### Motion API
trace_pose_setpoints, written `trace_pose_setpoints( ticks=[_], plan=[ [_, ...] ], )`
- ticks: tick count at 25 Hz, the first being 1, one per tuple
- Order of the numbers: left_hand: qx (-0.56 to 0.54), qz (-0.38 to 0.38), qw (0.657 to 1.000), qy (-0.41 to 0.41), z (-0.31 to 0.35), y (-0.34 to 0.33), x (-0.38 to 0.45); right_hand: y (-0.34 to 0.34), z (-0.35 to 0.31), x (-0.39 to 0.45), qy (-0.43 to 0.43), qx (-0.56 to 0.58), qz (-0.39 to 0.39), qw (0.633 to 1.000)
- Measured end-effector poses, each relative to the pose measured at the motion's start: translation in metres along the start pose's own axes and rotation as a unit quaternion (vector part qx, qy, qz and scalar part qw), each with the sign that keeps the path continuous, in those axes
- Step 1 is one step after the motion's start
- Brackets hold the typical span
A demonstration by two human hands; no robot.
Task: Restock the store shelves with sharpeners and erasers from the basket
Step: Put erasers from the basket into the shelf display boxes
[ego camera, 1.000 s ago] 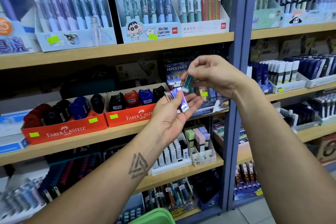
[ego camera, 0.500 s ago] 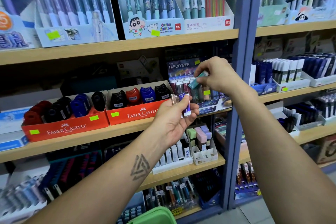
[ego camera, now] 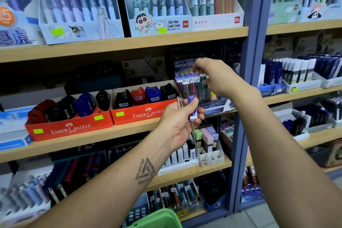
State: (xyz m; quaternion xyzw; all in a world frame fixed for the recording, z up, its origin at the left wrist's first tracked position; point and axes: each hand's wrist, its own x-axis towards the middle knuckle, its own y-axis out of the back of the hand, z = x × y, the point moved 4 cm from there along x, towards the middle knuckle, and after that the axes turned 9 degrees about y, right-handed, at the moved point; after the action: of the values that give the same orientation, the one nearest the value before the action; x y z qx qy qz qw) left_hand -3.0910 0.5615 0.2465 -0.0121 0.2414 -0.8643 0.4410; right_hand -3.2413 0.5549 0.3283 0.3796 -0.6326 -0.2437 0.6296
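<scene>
We note that over the last second the right hand (ego camera: 220,77) has carried the teal-sleeved eraser (ego camera: 202,84) away from the left hand (ego camera: 177,124) and into the Hi-Polymer display tray (ego camera: 214,105) on the middle shelf (ego camera: 92,139); earlier it was held tilted in mid-air, and it now stands upright in the row beside the maroon-sleeved erasers (ego camera: 187,87). We judge this placement to be nearly complete, with release outstanding. The right hand is reached forward at shelf height, wrist slightly bent, fingers curled down and pinching the top of the teal eraser; contact looks maintained, though the fingertips partly hide it. The left hand remains just below and in front of the tray, palm up, thumb and fingers closed on a small bundle: a blue-sleeved eraser (ego camera: 193,109) and a copper-coloured piece (ego camera: 179,102) beside it. These await shelving. The green basket (ego camera: 159,218) sits at the lower edge of view, contents not visible. The Faber-Castell sharpener boxes (ego camera: 140,114) stand untouched to the left.
</scene>
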Motion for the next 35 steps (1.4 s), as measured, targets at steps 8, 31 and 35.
trace_pose_setpoints(
  ticks=[8, 31, 35],
  plan=[
    [-0.027, 0.008, 0.999, -0.027, 0.005, 0.001, 0.002, 0.015, -0.005, -0.002, -0.028, 0.045, 0.043, 0.998],
    [0.022, 0.039, 0.995, -0.093, 0.03, -0.001, 0.012, 0.016, 0.002, -0.025, -0.042, 0.425, 0.017, 0.904],
    [0.012, 0.043, 0.995, -0.093, 0.03, -0.009, 0.015, 0.026, 0.013, -0.027, -0.054, 0.43, 0.068, 0.899]
  ],
)
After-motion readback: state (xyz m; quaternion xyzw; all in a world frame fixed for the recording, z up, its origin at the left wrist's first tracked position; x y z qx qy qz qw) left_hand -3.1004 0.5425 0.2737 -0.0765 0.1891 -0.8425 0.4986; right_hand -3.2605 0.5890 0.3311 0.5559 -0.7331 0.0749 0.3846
